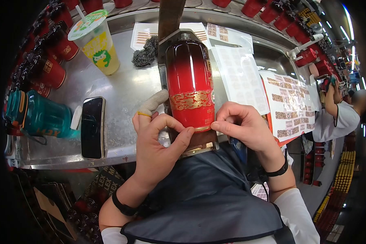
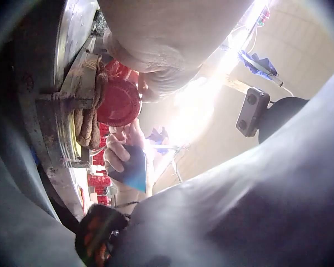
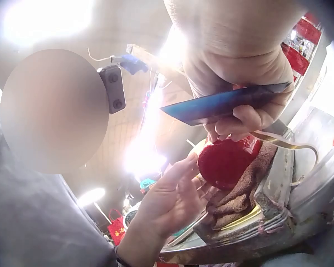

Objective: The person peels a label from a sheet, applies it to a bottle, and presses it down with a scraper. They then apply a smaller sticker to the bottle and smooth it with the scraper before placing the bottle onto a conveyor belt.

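A red bottle (image 1: 191,77) with a dark shoulder and gold dragon pattern lies on its side in a stand, its base toward the person. Round its lower edge runs a narrow gold strip (image 1: 202,129). The left hand (image 1: 156,144) has thumb and forefinger curled at the strip's left part, against the bottle. A grey finger cot (image 1: 154,101) with a yellow band covers another of its fingers. The right hand (image 1: 250,128) pinches the strip on the other side; a loose tail hangs past it. Tucked in that same hand is a flat blue scraper-like blade (image 3: 211,108).
Brown cloth (image 3: 242,194) pads the stand under the bottle. Sticker sheets (image 1: 290,105) lie to the right. On the left are a phone (image 1: 93,128), a teal bottle (image 1: 48,114), a drink cup (image 1: 99,49) and several red bottles. Dark steel wool (image 1: 145,53) sits behind.
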Tool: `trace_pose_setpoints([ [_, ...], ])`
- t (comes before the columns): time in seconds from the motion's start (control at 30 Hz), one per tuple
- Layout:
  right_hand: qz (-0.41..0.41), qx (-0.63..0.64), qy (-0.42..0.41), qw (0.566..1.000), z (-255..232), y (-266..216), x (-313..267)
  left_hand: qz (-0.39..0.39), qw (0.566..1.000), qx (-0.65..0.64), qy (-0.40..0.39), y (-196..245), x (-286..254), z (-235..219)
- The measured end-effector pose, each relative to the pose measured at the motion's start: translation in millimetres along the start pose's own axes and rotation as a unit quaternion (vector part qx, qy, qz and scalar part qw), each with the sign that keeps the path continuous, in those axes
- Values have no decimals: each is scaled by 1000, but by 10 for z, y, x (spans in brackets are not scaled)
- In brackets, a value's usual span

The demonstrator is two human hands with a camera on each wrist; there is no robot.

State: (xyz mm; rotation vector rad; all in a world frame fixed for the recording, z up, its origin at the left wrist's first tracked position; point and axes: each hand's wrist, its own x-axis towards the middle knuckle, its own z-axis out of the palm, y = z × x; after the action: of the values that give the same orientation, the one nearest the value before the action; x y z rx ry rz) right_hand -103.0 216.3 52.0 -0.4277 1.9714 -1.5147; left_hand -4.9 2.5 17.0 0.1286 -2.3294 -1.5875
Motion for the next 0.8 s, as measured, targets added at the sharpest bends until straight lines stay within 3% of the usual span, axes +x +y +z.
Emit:
trace_pose_setpoints([
  [0.57, 9, -6, 3, 1000, 14, -7, 13, -4, 1000, 6, 4, 1, -6, -2],
  [0.8, 17, 0, -1, 1000, 16, -20, 19, -58, 995, -71, -28, -76, -24, -45],
])
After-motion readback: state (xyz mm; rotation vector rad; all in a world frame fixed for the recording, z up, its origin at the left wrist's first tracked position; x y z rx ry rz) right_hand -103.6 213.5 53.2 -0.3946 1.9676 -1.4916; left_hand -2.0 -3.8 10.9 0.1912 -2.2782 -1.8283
